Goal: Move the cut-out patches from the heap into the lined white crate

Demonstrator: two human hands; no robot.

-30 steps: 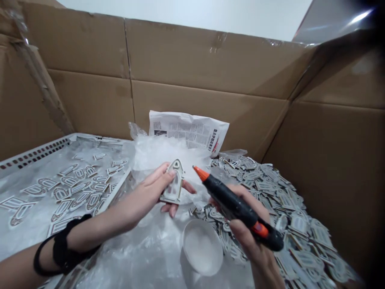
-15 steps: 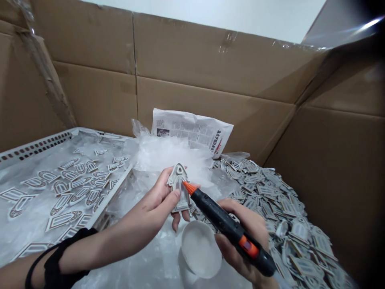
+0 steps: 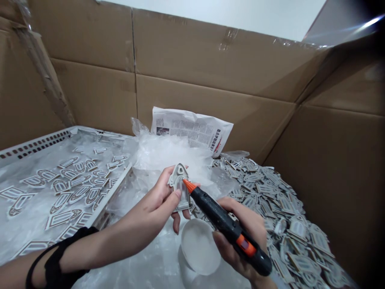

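**Glue gun tip set against a held plastic piece**

A small arch-shaped plastic piece is pinched upright between thumb and fingers of the left hand, above a white bowl. A black glue gun is gripped in the closed right hand, its orange nozzle touching the piece. Similar pieces are heaped at the right and laid out in a white tray at the left.
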